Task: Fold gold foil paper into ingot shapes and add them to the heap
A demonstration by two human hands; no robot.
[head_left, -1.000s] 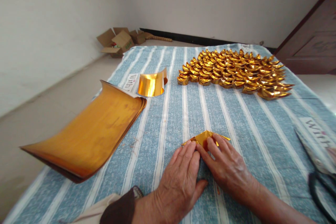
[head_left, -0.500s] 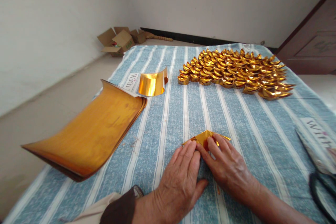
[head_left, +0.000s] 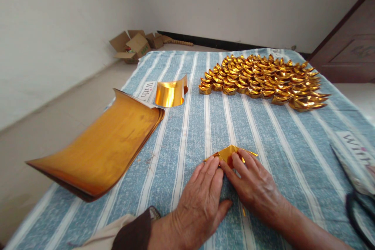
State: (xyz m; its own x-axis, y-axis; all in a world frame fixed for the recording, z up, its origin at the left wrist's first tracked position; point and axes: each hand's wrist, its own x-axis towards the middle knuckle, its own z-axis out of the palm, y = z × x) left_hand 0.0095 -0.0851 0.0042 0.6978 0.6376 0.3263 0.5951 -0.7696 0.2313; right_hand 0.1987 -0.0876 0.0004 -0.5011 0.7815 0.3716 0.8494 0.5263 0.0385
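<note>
Near the front of the table lies a small folded piece of gold foil paper, with a peak at its far edge. My left hand holds its left end down, fingers straight and close together, thumb apart on the cloth. My right hand grips its right side with bent fingers, and the index fingertip presses at the middle beside the left fingers. Both hands hide much of the paper's near side. A thin gold scrap rests on the cloth between my wrists.
A stack of large gold sheets curls at the left. Behind it stands a smaller curved gold sheet. Rows of folded gold paper ingots fill the back right. Black-handled scissors lie at the right edge of the striped tablecloth.
</note>
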